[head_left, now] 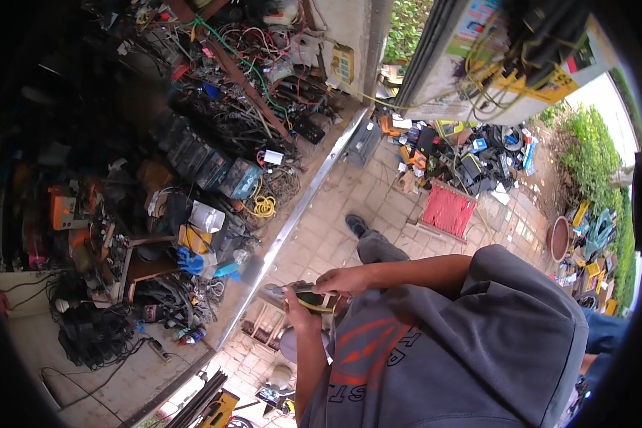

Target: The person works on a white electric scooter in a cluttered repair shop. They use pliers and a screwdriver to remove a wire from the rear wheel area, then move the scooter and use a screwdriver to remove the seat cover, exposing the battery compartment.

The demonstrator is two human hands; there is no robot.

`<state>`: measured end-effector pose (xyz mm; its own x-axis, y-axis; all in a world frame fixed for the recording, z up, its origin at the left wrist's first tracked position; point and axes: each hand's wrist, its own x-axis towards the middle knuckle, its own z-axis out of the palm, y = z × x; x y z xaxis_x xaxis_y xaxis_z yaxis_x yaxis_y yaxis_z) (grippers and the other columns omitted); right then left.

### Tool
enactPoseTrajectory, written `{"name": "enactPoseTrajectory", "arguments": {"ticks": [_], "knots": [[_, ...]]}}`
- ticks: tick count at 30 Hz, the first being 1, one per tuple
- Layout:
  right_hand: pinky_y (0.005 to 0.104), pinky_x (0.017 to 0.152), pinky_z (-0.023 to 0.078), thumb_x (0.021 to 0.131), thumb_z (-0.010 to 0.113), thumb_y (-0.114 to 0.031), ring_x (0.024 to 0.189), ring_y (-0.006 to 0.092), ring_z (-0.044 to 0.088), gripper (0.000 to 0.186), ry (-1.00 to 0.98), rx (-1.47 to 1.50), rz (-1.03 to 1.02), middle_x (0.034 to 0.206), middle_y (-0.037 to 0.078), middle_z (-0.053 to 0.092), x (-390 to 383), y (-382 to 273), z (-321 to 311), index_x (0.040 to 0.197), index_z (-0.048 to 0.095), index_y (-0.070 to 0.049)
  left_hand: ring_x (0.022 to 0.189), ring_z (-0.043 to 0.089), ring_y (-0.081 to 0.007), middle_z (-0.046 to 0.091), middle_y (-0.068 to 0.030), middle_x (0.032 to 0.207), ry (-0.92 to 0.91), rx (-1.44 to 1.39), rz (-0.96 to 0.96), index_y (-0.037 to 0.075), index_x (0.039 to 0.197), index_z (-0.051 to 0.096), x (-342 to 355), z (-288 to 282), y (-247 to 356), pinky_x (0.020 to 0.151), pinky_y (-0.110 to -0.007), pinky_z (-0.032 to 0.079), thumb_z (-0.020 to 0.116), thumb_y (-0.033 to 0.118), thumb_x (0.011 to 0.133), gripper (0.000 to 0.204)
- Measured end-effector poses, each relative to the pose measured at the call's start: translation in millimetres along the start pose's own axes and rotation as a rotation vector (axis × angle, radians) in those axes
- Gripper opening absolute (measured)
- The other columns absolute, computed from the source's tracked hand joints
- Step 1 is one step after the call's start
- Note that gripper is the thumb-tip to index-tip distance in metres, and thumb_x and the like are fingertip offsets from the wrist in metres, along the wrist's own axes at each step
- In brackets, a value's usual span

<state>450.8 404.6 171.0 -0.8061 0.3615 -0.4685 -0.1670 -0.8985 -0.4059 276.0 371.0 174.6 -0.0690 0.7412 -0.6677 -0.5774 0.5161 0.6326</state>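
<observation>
In front of the grey shirt, both of my hands meet on a dark green tool with a yellow edge (311, 298) and a grey metal end. My left hand (300, 314) comes up from the lower edge, its fingers closed round the tool's body near that metal end. Reaching in from the right, my right hand (341, 281) grips its other side with bent fingers. The fingers partly cover the tool, so its exact kind cannot be made out.
A metal door track (292, 217) runs diagonally past my hands. Cluttered tools, cables and a yellow cord coil (263, 207) lie left of it. On the paving, a red slatted mat (448, 211) lies beside heaped tool parts (474, 167). Another person's blue clothing (600, 332) shows at right.
</observation>
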Motion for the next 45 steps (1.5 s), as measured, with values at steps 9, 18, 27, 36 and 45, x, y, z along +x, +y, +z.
{"name": "enactPoseTrajectory", "arguments": {"ticks": [9,18,27,36,45], "knots": [[0.0374,0.070,0.057,0.091,0.060,-0.030,0.083,0.0206,0.064,0.039,-0.164,0.062,0.090,0.099,0.009,0.061,-2.9,-91.4,-36.1,0.117,0.051,-0.003,0.091,0.058,-0.0245,0.059,-0.0092,0.101,0.020,-0.201,-0.036,0.007,0.121,0.048,45.6,76.9,29.4,0.079,-0.037,0.048,0.031,0.072,0.087,0.075],[0.0272,0.069,0.047,0.098,0.043,-0.029,0.073,0.0097,0.053,0.029,0.039,-0.806,0.161,0.087,0.001,0.056,24.0,-120.9,-74.4,0.103,0.056,-0.003,0.101,0.055,-0.0296,0.057,-0.0121,0.111,0.242,-0.394,0.144,0.004,0.115,0.052,-13.5,-15.7,-44.5,0.089,-0.049,0.045,0.052,0.029,0.092,0.033],[0.0482,0.085,0.044,0.088,0.049,-0.041,0.102,0.0428,0.056,0.049,-0.232,-2.146,0.393,0.103,0.029,0.060,90.7,15.9,-110.0,0.097,0.061,0.006,0.069,0.058,-0.0209,0.056,-0.0086,0.089,0.817,-0.696,0.061,0.004,0.109,0.053,-195.5,-116.2,-245.5,0.060,-0.033,0.052,0.060,0.027,0.089,0.032],[0.0450,0.080,0.047,0.088,0.049,-0.044,0.093,0.0392,0.061,0.049,-0.698,-2.197,0.447,0.096,0.026,0.063,116.0,281.8,31.2,0.098,0.062,0.002,0.053,0.050,-0.0147,0.055,-0.0064,0.074,1.172,-0.726,-0.185,0.004,0.104,0.055,-340.3,-166.3,-455.9,0.044,-0.029,0.042,0.065,0.043,0.082,0.046],[0.0370,0.075,0.050,0.088,0.056,-0.046,0.095,0.0251,0.062,0.055,-1.081,-1.937,0.610,0.102,0.016,0.064,89.2,479.2,171.9,0.118,0.053,0.000,0.074,0.053,-0.0150,0.055,-0.0061,0.091,1.086,-0.605,0.258,0.004,0.122,0.045,-407.4,-223.4,-410.1,0.061,-0.030,0.047,0.064,0.028,0.084,0.049]]}}
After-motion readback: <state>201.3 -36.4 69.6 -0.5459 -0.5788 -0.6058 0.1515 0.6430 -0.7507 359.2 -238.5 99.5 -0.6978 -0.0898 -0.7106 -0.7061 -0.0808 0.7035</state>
